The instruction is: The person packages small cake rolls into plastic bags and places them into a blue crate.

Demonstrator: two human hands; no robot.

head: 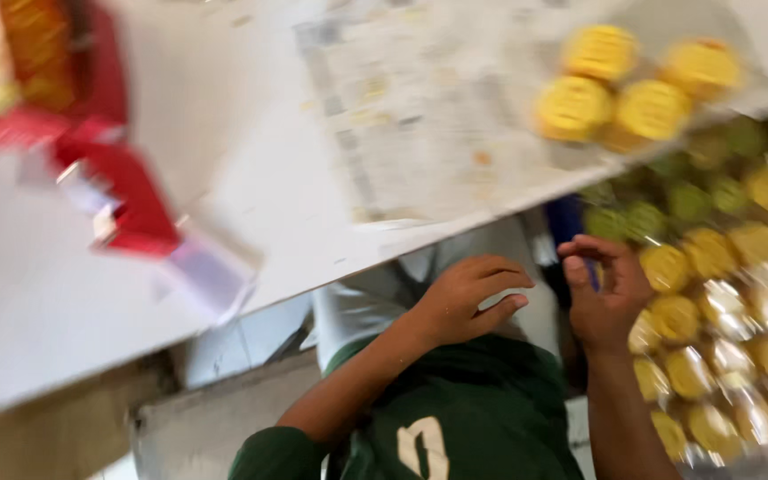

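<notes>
The person is wearing a dark green shirt with short sleeves, carrying a large pale printed mark at six o'clock, and light grey trousers showing above it toward twelve o'clock. Both forearms are showing bare.

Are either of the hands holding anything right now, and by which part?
Nothing that I can make out: the left hand and right hand hang with curled fingers below the white table edge; motion blur prevents certainty.

White flat bench: plain, with a pale printed paper sheet. Round ribbed lids: yellow. Clear-wrapped round jars: yellow and green tops. Glossy cardboard boxes: red. Cloth shirt: dark green, white marking.
</notes>
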